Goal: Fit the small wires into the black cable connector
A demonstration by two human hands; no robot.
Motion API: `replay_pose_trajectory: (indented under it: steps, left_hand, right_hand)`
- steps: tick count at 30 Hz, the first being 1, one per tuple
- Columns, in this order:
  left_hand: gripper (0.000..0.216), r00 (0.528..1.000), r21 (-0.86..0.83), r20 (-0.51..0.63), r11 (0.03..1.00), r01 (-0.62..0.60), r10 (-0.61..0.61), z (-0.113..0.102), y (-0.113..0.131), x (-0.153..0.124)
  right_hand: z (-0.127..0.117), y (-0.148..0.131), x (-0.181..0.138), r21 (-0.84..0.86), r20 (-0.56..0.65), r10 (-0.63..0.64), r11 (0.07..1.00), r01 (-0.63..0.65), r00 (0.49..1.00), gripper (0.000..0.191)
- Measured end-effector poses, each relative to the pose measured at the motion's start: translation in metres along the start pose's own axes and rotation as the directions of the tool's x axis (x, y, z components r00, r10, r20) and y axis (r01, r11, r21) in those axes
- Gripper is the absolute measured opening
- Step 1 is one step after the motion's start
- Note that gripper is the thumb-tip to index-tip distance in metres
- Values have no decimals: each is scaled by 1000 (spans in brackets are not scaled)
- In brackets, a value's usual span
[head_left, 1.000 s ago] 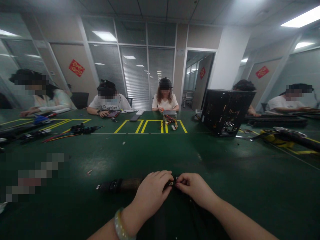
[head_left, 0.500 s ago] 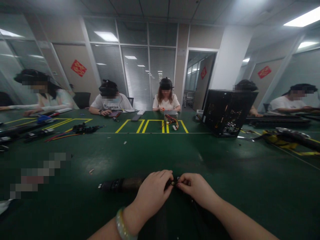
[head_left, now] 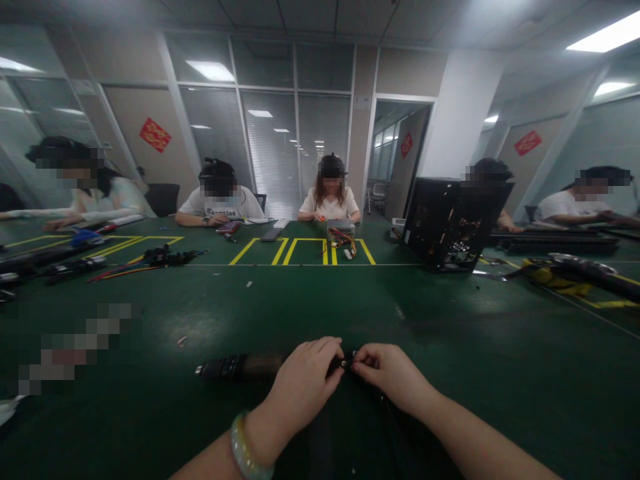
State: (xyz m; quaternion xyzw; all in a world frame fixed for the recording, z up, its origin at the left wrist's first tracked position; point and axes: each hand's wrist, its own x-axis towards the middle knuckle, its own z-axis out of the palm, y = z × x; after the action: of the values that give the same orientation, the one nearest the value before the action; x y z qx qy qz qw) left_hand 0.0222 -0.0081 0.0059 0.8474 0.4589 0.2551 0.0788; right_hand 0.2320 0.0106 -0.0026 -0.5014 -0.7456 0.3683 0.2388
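Note:
My left hand (head_left: 306,385) and my right hand (head_left: 389,374) meet at the near middle of the green table (head_left: 320,307), fingertips pinched together. Between them is a small dark connector (head_left: 345,364) with a yellowish spot. The left hand's fingers curl over the right end of a dark cable bundle (head_left: 240,367) that stretches left along the table. The right hand pinches the connector from the other side. A pale green bracelet (head_left: 245,453) sits on my left wrist. Dark wires run from the connector toward me, between my forearms.
An open black computer case (head_left: 453,223) stands right of centre. Coloured cable bundles (head_left: 145,261) lie at the far left. A grey power supply (head_left: 340,233) with wires sits by yellow tape lines. Several other people work at the far and side edges.

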Motion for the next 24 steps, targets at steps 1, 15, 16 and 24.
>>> replay_pose_trajectory:
  steps: [1,15,16,24]
  left_hand:
    - [14,1000,3,1,1000,-2,2,0,0,0]
    - [11,1000,19,11,1000,-1,0,0,0,0]
    - [9,1000,25,15,1000,-6,5,-1,1,0]
    - [9,999,47,32,998,-42,40,-9,7,0]
  right_hand:
    - [0,0,0,0,-2,0,1000,0,1000,14]
    - [2,0,1,11,-13,-9,1000,9,1000,16]
    - [1,0,1,9,-8,-9,1000,9,1000,16]
    - [-4,-2,0,-13,36,-11,1000,11,999,19]
